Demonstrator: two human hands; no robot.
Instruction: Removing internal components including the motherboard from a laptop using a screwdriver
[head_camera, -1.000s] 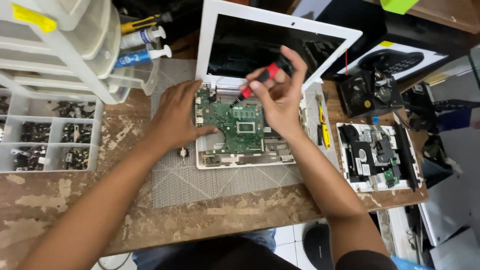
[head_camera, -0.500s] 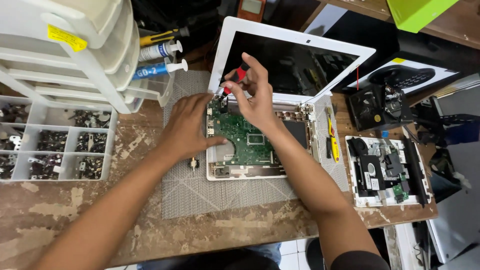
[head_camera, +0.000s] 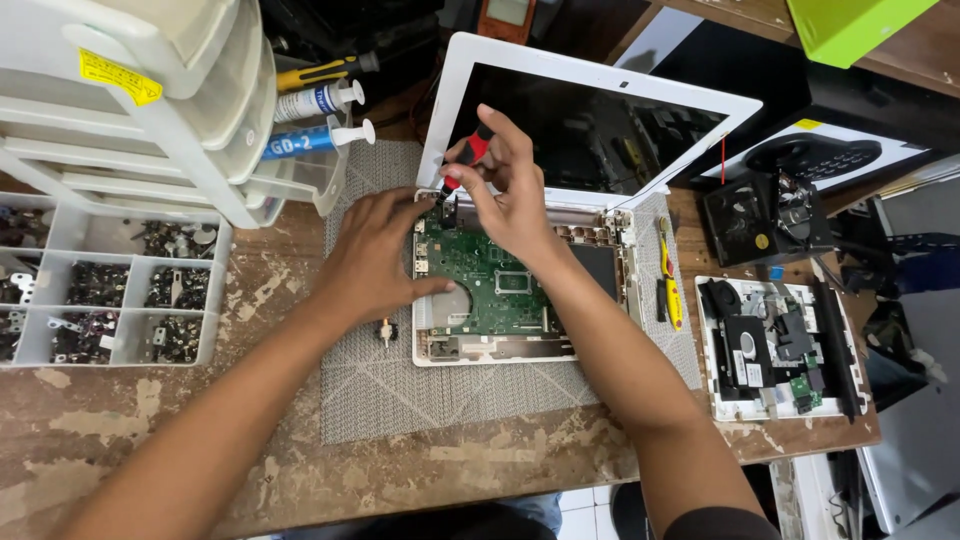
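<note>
An opened white laptop (head_camera: 600, 120) lies on a grey mat (head_camera: 385, 395), its green circuit board (head_camera: 490, 285) bare. My right hand (head_camera: 510, 190) grips a small red and black screwdriver (head_camera: 465, 160), tip down on the board's far left corner near the hinge. My left hand (head_camera: 375, 255) rests flat on the base's left edge, thumb on the board. A small metal part (head_camera: 385, 330) lies on the mat just left of the base.
A clear tray of screws (head_camera: 100, 290) sits left under stacked plastic drawers (head_camera: 140, 90). Paste syringes (head_camera: 310, 120) lie behind. A yellow tool (head_camera: 670, 285) lies right of the laptop, then a second dismantled white case (head_camera: 780, 345) and a black fan part (head_camera: 765, 215).
My right hand has carried the screwdriver from the middle of the board up to its far left corner. The view has shifted, the laptop now sits further right and lower.
</note>
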